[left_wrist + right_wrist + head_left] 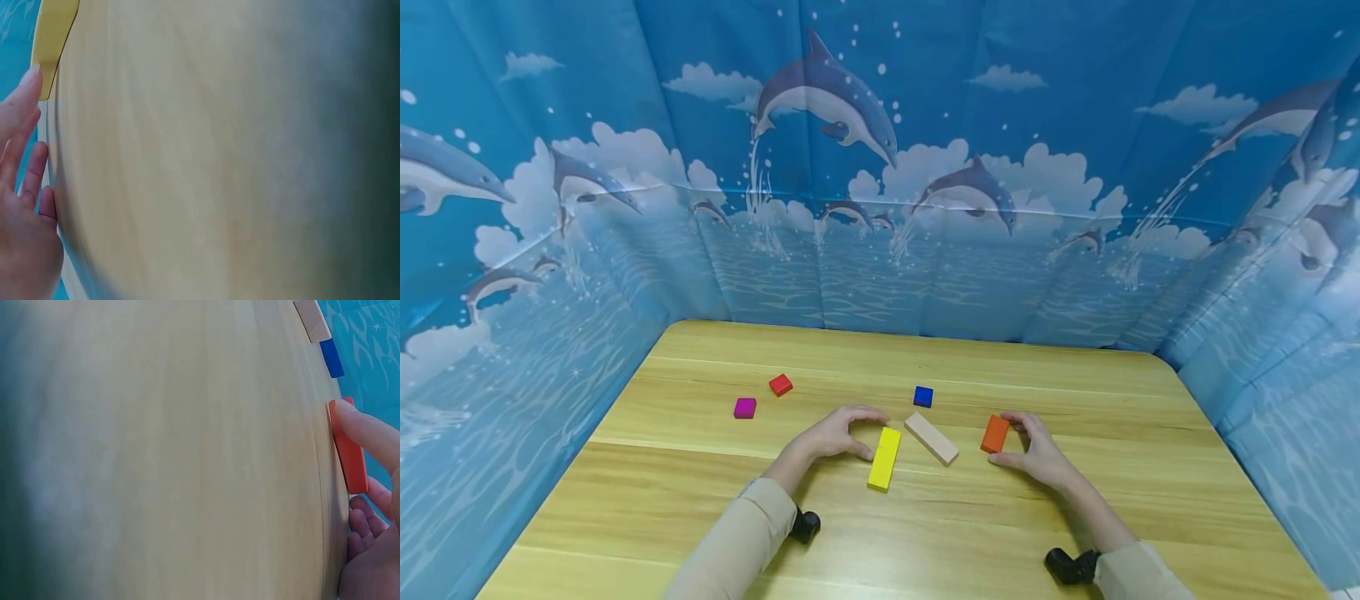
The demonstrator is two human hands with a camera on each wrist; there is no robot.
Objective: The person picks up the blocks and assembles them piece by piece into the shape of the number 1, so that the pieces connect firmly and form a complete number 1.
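Observation:
On the table, a yellow block [884, 459] lies lengthwise just right of my left hand [842, 433]. That hand's thumb and index finger are spread apart near the block's far end; in the left wrist view the thumb tip overlaps the yellow block [53, 37], and I cannot tell whether it touches. My right hand [1037, 454] pinches an orange block [995, 434] end to end, thumb at the near end and index finger at the far end. The right wrist view shows the thumb on one end of the orange block [349, 447]. Between the hands lies a pale wooden block [931, 438], set diagonally.
A small blue block [923, 397] sits beyond the pale one. To the left are a red block [781, 384] and a magenta block [745, 408]. A dolphin-print curtain [880, 275] surrounds the wooden table [700, 475] at the back and sides.

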